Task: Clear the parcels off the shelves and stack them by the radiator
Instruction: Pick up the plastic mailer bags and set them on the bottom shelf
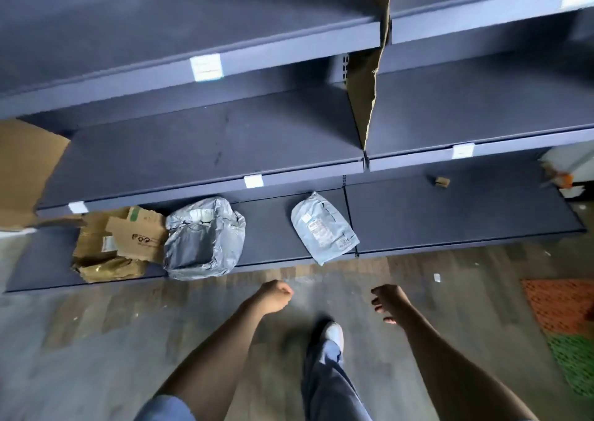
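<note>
On the bottom shelf (450,224) of the dark blue shelving lie three parcels. A brown taped cardboard parcel (115,244) sits at the left. A bulky grey plastic mailer (202,237) touches its right side. A flat grey mailer (323,227) with a white label lies apart, further right, its corner over the shelf edge. My left hand (276,295) is a closed fist above the floor, in front of the bulky mailer, holding nothing. My right hand (387,301) hangs below the flat mailer with fingers spread and empty.
The upper shelves (205,150) hold no parcels. A torn cardboard divider (369,76) stands between shelf bays, and a cardboard sheet (25,163) leans at the left. A small brown scrap (442,181) lies on the right bay. An orange and green mat (569,324) covers the floor at the right. My leg and shoe (332,337) are below.
</note>
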The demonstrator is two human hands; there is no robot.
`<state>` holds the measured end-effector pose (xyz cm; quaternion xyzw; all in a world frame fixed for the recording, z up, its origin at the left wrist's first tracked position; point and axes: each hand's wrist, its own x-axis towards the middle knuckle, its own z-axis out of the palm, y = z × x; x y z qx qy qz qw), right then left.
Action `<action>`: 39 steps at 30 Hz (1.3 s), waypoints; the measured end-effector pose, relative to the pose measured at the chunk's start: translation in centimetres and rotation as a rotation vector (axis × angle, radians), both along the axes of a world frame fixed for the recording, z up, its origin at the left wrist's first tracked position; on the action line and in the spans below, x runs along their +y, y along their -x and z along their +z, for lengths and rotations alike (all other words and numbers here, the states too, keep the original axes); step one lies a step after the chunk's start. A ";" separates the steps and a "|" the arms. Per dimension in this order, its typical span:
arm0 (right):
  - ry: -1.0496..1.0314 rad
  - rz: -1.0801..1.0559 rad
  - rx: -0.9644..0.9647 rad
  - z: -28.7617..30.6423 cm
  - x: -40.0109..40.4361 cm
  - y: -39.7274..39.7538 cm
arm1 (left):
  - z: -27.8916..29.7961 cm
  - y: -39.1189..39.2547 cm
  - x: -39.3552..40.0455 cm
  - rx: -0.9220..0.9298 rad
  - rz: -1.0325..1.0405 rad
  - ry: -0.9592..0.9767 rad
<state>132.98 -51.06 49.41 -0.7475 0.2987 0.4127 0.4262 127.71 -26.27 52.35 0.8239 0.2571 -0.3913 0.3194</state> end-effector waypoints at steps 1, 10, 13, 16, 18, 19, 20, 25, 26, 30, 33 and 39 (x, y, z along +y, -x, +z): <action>-0.003 -0.045 0.001 -1.8 0.7 -1.1 | -1.4 -1.2 0.3 0.000 -0.008 0.014; -0.123 -0.223 -0.136 -14.7 6.9 -6.9 | -14.9 -10.4 2.6 0.259 0.355 0.251; -0.195 -0.298 -0.064 -20.5 7.0 -7.8 | -22.5 -13.5 2.7 0.333 0.624 0.438; -0.174 -0.323 -0.066 -28.6 5.7 -8.8 | -31.8 -16.5 1.8 0.265 0.716 0.422; -0.138 -0.338 -0.070 -33.7 4.7 -9.2 | -37.5 -18.4 1.4 0.176 0.733 0.375; -0.127 -0.350 -0.068 -35.9 4.4 -9.3 | -40.0 -19.3 1.4 0.137 0.757 0.357; -0.121 -0.370 -0.068 -37.9 4.1 -9.6 | -42.5 -20.2 1.5 0.087 0.776 0.344; -0.098 -0.438 -0.086 -43.8 3.4 -11.6 | -50.0 -23.6 2.1 -0.016 0.743 0.165; -0.098 -0.444 -0.086 -44.3 3.4 -11.8 | -50.8 -24.0 2.1 -0.045 0.750 0.106; -0.106 -0.456 -0.059 -43.8 4.2 -11.0 | -50.4 -25.1 1.4 -0.051 0.769 0.126; -0.105 -0.463 -0.041 -41.5 4.5 -9.5 | -46.8 -24.4 0.2 0.054 0.670 0.222; -0.110 -0.621 -0.021 -32.5 4.7 -6.5 | -36.3 -22.6 -3.6 0.145 0.610 0.582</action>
